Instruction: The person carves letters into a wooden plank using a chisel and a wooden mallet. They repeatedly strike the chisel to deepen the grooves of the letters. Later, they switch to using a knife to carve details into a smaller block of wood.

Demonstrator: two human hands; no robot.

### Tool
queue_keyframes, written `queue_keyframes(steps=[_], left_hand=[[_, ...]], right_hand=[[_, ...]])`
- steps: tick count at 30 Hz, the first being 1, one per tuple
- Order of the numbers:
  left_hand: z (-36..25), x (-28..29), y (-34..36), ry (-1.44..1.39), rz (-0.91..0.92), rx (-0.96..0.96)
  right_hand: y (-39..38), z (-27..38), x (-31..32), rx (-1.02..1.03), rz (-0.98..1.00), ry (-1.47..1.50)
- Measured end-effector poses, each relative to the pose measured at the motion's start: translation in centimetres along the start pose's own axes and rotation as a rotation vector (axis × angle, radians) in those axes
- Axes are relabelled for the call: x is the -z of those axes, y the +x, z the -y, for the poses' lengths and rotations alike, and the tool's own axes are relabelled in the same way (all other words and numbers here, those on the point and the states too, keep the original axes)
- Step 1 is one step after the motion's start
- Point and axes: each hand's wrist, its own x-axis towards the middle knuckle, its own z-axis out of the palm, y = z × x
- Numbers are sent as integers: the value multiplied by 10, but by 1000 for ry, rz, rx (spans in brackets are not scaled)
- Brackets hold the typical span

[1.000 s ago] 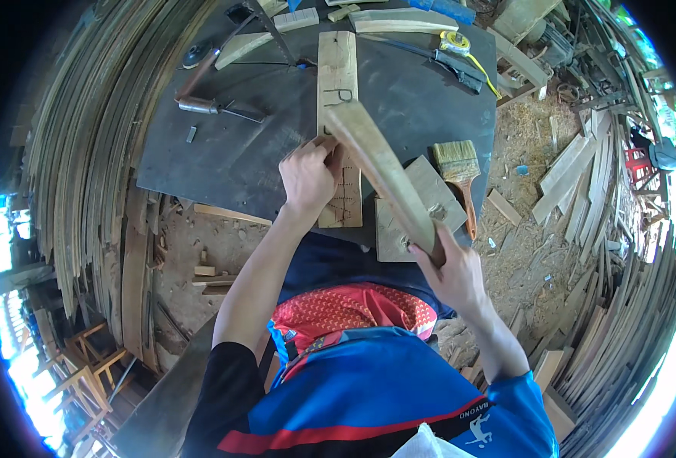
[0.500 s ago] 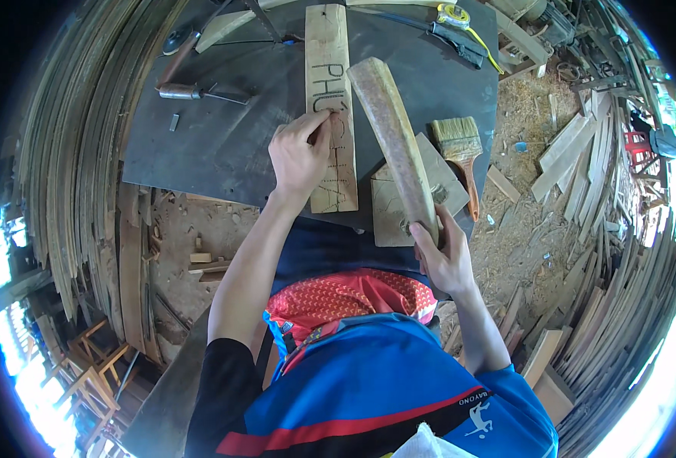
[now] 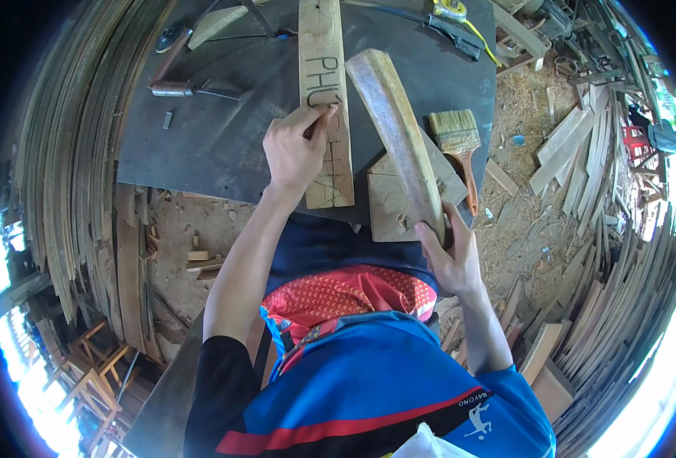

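Observation:
A long pale plank (image 3: 321, 80) with dark hand-drawn lettering and dotted marks lies on the dark tabletop. My left hand (image 3: 296, 149) rests over its lettering, thumb and fingertips pinched together. Whatever they hold, if anything, is too small and hidden to name. In my right hand (image 3: 449, 256) is a thick, slightly curved wooden stick (image 3: 391, 114), gripped at its near end. Its far end is raised to the right of the plank, apart from my left hand. Beneath the stick lies a wooden block (image 3: 384, 206), partly covered, near the table's front edge.
A wide paintbrush (image 3: 456, 137) lies right of the block. On the table's left are a chisel (image 3: 178, 89) and a small metal piece (image 3: 168, 120). A yellow tape measure (image 3: 450, 9) is at the far right. Stacked boards (image 3: 71, 153) stand along the left.
The view has shifted a little, moving the table things slightly up and left. The stick is turned slightly, with more of its pale face showing. My left hand keeps its pinch over the plank.

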Motion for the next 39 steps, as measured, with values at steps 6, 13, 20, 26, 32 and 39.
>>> queue_keyframes(steps=[6,13,20,26,32,39], left_hand=[[3,-5,0,7,-69,-75],[5,0,0,-1,-84,-93],[0,2,-7,-8,-62,-78],[6,-6,-4,-54,-98,-92],[-2,3,-3,-90,-84,-21],[-2,0,-4,-29,-89,-60]], right_hand=[[-6,20,4,62,-15,-182],[-10,14,-12,238,-118,-522],[-11,26,-10,346,-173,-421],[-1,9,-2,301,-29,-465],[-12,15,-5,369,-169,-377],[-2,-15,-13,265,-42,-221]])
